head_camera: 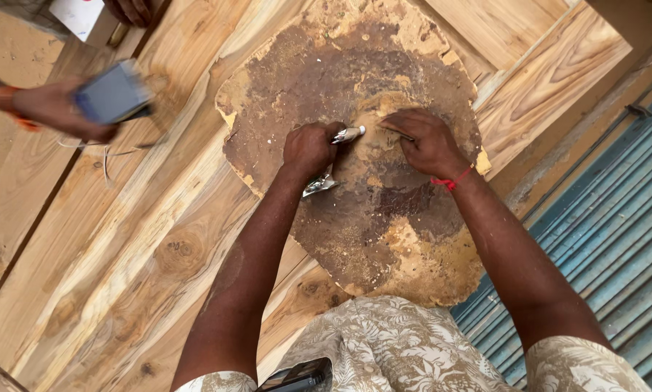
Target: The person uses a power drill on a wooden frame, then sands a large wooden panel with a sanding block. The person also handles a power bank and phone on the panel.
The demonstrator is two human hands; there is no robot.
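Head view: two hands over a stained mixing board on a timber panel.

Left hand (309, 149) grips a crumpled metal tube (333, 156), nozzle toward the middle of the board (297, 72). Right hand (426, 141) is closed on a thin stick-like tool (401, 133), tip pressed to the board beside the nozzle. Step judged: squeezing paste out onto the board; next calls for steady pressure and working it in. Another person's hand (57, 109) holds a phone (113, 93), well apart at left.

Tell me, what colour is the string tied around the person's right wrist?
Red. The wrist string sits just behind the right hand, seen clearly in the head view.
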